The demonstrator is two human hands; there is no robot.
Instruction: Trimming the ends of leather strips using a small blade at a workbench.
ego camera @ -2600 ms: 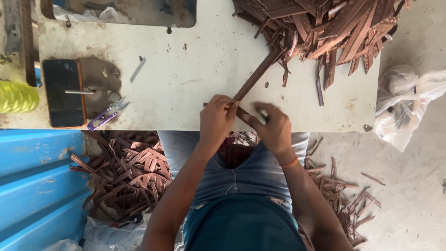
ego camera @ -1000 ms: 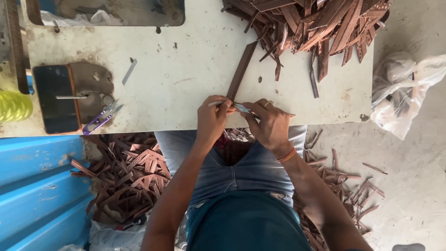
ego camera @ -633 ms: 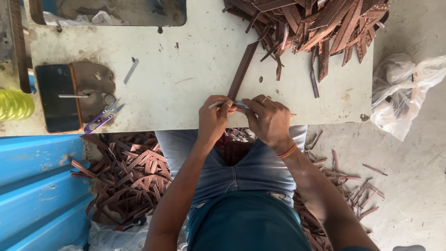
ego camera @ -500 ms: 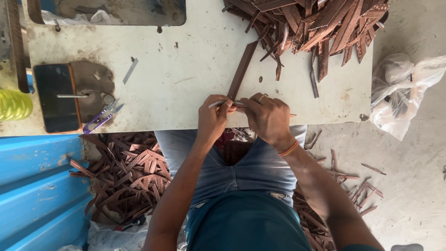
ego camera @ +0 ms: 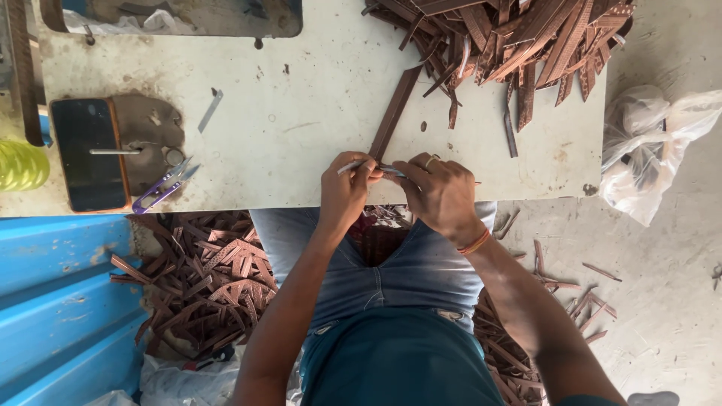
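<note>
From the head camera, looking straight down, your left hand (ego camera: 344,192) and right hand (ego camera: 438,192) meet at the near edge of the white table (ego camera: 301,113), just above your lap. The fingers of your left hand are closed on one end of a thin, pale metal tool (ego camera: 376,167), which lies crosswise between both hands. The fingers of your right hand are curled shut over its other end, with a ring showing on one finger and an orange band at the wrist. Whether the tool's tip is touching anything is hidden under your knuckles.

The long brown strip (ego camera: 392,113) lies flat on the table, running from your hands up and to the right towards the pile of brown strips (ego camera: 511,37) heaped at the far right corner. Its near end sits just at your fingertips, under the tool; I cannot tell whether either hand also pinches it.

To your left on the table, a dark phone (ego camera: 89,164) lies flat beside a grey worn patch, with purple-handled snips (ego camera: 162,188) just to the right of it, near the table's edge. A small metal blade (ego camera: 210,110) lies alone, well apart from your hands. A yellow-green spool (ego camera: 21,164) sits at the far left edge.

Below the table, more brown strips (ego camera: 203,278) are piled on the floor beside your left leg, next to a blue panel (ego camera: 60,301). A white plastic bag (ego camera: 647,150) lies on the floor to the right of the table.
</note>
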